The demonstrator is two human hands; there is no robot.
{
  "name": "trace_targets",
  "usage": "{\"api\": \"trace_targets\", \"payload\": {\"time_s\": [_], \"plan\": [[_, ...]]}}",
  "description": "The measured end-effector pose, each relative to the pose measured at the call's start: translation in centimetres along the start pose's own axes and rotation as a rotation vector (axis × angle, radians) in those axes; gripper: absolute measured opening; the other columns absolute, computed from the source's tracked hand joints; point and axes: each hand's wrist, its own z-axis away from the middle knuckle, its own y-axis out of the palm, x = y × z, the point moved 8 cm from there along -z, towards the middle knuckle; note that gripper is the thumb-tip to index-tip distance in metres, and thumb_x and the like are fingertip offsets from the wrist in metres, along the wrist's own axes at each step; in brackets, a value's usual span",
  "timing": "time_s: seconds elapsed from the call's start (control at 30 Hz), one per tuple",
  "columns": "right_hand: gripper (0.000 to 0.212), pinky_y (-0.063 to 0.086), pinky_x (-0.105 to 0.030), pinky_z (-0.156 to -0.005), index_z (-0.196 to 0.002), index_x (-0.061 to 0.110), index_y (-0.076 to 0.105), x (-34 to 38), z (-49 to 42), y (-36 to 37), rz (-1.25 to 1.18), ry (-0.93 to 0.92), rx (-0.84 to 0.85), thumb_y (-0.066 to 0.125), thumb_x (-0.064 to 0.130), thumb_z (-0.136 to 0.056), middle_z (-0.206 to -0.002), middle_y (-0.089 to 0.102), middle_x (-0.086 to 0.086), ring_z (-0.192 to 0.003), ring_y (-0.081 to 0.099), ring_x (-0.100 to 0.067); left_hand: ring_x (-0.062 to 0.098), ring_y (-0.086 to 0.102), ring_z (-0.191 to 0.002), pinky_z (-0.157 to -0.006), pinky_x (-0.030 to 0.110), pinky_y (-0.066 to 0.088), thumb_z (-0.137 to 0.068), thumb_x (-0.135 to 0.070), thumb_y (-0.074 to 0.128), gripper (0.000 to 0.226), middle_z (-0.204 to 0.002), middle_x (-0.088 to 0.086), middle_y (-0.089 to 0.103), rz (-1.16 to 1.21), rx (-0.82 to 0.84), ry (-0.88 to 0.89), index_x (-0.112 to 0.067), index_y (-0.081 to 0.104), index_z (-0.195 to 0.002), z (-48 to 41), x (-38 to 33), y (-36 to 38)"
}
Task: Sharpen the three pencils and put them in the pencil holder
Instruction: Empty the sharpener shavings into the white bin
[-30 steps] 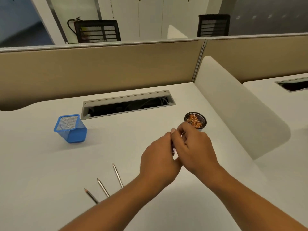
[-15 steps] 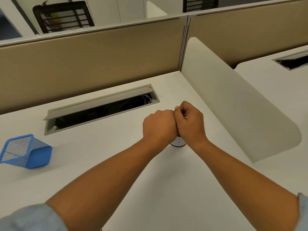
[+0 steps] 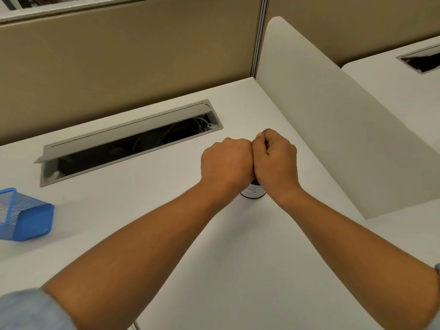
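My left hand [image 3: 226,160] and my right hand [image 3: 276,158] are closed fists pressed knuckle to knuckle, held just above a small dark cup with a white label [image 3: 252,192] on the white desk [image 3: 142,206]. My right thumb and forefinger are pinched together at the top. Whatever sits between my hands is hidden by the fingers. The blue mesh pencil holder [image 3: 23,215] stands at the far left, cut by the frame edge, well away from both hands. No pencil is in view.
An open cable slot with a raised grey flap [image 3: 128,141] runs across the desk behind my hands. A white curved divider [image 3: 333,129] rises close on the right, and tan partition walls [image 3: 142,55] close the back. A second desk [image 3: 392,86] lies beyond the divider.
My hands rose from beside the cup to directly over it and now cover its opening. The view swung right and forward, so the three pencils dropped out of sight.
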Motion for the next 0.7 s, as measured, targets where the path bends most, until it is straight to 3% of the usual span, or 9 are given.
{"api": "trace_targets", "payload": {"time_s": [0.17, 0.23, 0.33, 0.47, 0.57, 0.7], "plan": [[0.033, 0.036, -0.024, -0.05, -0.063, 0.024, 0.043, -0.2, -0.2, -0.4, 0.088, 0.017, 0.051, 0.046, 0.036, -0.094, -0.056, 0.052, 0.008, -0.053, 0.049, -0.007, 0.015, 0.037, -0.041, -0.042, 0.02, 0.022, -0.082, -0.024, 0.058, 0.01, -0.049, -0.007, 0.042, -0.002, -0.021, -0.004, -0.024, 0.063, -0.073, 0.0, 0.0, -0.2], [0.032, 0.039, -0.025, -0.053, -0.068, 0.025, 0.049, -0.6, -0.4, -0.4, 0.131, 0.052, 0.107, 0.047, 0.041, -0.095, -0.061, 0.059, 0.01, -0.061, 0.057, -0.006, 0.019, 0.048, -0.05, -0.045, 0.024, 0.032, -0.084, -0.028, 0.059, 0.007, -0.059, -0.005, 0.054, 0.029, -0.017, 0.03, -0.023, 0.064, -0.086, 0.1, -0.1, -0.5], [0.03, 0.042, -0.028, -0.056, -0.077, 0.023, 0.058, -0.9, -0.6, -0.8, 0.161, 0.079, 0.17, 0.048, 0.045, -0.094, -0.067, 0.063, 0.009, -0.065, 0.061, -0.011, 0.021, 0.058, -0.063, -0.051, 0.033, 0.049, -0.081, -0.03, 0.063, 0.027, -0.078, -0.001, 0.063, 0.198, 0.059, 0.115, -0.019, 0.049, -0.101, 0.2, -0.2, -0.7], [0.028, 0.05, -0.03, -0.056, -0.08, 0.017, 0.065, -1.8, -0.9, -1.3, 0.013, 0.166, 0.24, 0.055, 0.038, -0.095, -0.063, 0.067, 0.002, -0.057, 0.062, -0.015, 0.019, 0.059, -0.08, -0.065, 0.039, 0.056, -0.082, -0.022, 0.071, 0.027, -0.095, -0.002, 0.062, 0.471, 0.16, 0.183, -0.02, 0.054, -0.103, 0.4, 0.4, -1.4], [0.021, 0.053, -0.025, -0.052, -0.081, 0.015, 0.07, -2.5, -0.6, -0.9, -0.211, 0.299, 0.345, 0.063, 0.029, -0.094, -0.059, 0.07, 0.004, -0.054, 0.066, -0.01, 0.015, 0.059, -0.088, -0.075, 0.031, 0.054, -0.081, -0.024, 0.077, 0.028, -0.102, -0.004, 0.063, 0.509, 0.122, 0.148, -0.022, 0.064, -0.106, 0.3, 1.8, -1.7], [0.012, 0.055, -0.02, -0.056, -0.08, 0.019, 0.075, -2.7, -0.5, -0.9, -0.251, 0.329, 0.408, 0.067, 0.019, -0.09, -0.066, 0.074, 0.005, -0.061, 0.071, -0.01, 0.014, 0.061, -0.089, -0.075, 0.03, 0.052, -0.08, -0.022, 0.079, 0.029, -0.102, -0.005, 0.064, 0.509, 0.101, 0.11, -0.025, 0.068, -0.106, 0.6, 2.3, -1.5]]}}
